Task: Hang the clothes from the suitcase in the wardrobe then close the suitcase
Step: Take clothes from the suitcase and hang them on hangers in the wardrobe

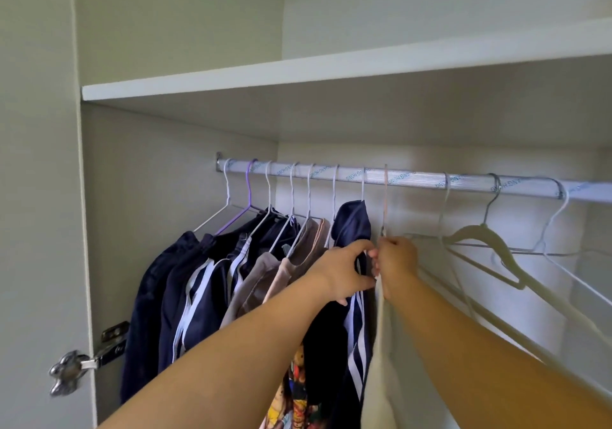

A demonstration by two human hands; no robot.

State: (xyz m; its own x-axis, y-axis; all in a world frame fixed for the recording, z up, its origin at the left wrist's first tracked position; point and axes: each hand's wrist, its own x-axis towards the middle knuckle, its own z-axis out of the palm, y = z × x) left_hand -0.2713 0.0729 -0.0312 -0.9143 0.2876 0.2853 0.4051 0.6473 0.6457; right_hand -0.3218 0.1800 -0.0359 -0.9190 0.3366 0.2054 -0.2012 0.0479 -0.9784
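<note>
Inside wardrobe (165, 213), under rail (414, 177): hands on hanging clothes (198, 279).
L hand (344, 273) grips navy striped garment (356, 336); R hand (395, 263) pinches cream garment (377, 379) at its pink hanger (385, 196).

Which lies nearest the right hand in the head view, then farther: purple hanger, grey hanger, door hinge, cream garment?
1. cream garment, pinched by the right hand.
2. grey hanger, on the rail to its right.
3. purple hanger, near the rail's left end.
4. door hinge, far lower left.
</note>
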